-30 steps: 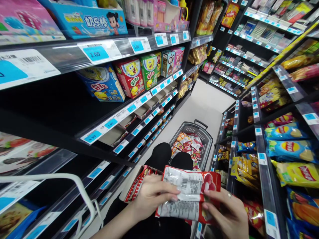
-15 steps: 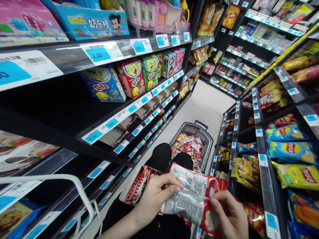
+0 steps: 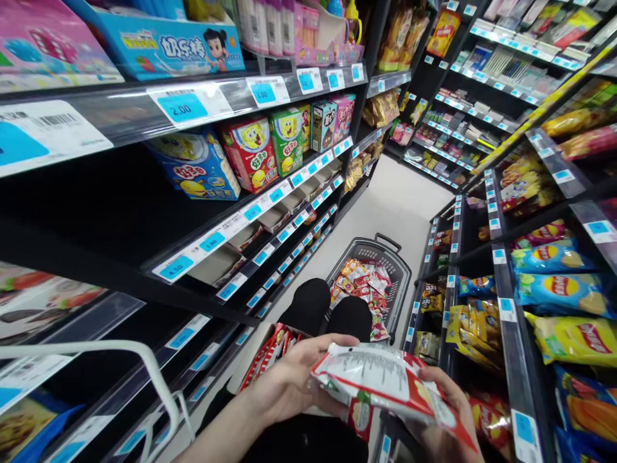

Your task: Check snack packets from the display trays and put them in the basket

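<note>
Between my two hands a red and white snack bag [image 3: 380,379] is held tilted above my lap, a panel of small print facing up. My left hand [image 3: 308,376] grips its left end, thumb along the upper edge and fingers underneath. Wrapped round the right end is my right hand [image 3: 448,399], its fingers partly hidden by the bag. To the left of the bag, an open carton [image 3: 263,357] of red-striped packets rests by my legs. Past my knees, a grey shopping basket [image 3: 402,276] on the floor holds many red and white snack packets [image 3: 364,283].
Shelves [image 3: 207,247] with boxed snacks line the left side, close to my arm. On the right, racks hold chip bags [image 3: 563,292]. A white wire frame [image 3: 144,350] juts in at lower left. The pale aisle floor [image 3: 405,186] runs ahead to more shelves.
The bag has been turned over and tilted, so a different printed side faces up. My left hand has shifted its hold to the bag's left end; my right hand stays on the right end.
</note>
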Demonstrator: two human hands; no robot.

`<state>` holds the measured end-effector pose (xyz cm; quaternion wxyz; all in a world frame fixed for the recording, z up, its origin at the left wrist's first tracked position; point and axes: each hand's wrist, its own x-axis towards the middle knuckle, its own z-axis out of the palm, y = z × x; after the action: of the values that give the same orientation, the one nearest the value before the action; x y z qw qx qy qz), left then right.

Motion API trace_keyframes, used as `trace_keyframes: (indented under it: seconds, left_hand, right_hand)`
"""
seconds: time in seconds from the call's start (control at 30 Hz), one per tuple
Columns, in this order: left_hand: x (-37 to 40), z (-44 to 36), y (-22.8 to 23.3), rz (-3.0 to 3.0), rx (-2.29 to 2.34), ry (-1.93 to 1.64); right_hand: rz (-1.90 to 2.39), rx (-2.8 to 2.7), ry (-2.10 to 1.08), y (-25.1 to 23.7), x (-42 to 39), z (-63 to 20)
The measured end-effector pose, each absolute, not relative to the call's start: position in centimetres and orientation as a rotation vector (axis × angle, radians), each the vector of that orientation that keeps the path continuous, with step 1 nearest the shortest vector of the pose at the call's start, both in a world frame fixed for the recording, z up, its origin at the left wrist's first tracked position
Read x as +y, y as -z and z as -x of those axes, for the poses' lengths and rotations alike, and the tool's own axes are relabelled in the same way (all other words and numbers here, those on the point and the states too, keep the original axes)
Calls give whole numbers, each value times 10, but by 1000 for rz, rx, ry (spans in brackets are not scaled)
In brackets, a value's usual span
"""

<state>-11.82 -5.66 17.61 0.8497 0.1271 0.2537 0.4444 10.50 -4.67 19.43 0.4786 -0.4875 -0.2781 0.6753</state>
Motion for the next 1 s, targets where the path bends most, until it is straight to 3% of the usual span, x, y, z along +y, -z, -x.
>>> trace_keyframes:
  seconds: [0.37,0.53,0.67,0.87,1.0]
  left_hand:
    - [-53,117,-168,-1075,1388,-861]
    - [-52,122,-161,-892,1222,-853]
    - [-51,121,-159,-785,1102,-883]
    - [-56,119,-163,-479,737,-982]
    - [-65,116,-154,-371,486,-703]
  right_hand:
    - [1764,-1214,-1044,-168,-39,-115]
    - [1559,-952,-1417,-182,-43,-107]
    - [1539,-956,-1472,-189,-45,-107]
    - [1318,-1485,-799,-187,-50,-115]
    - [881,-1694,-730,-191,-44,-107]
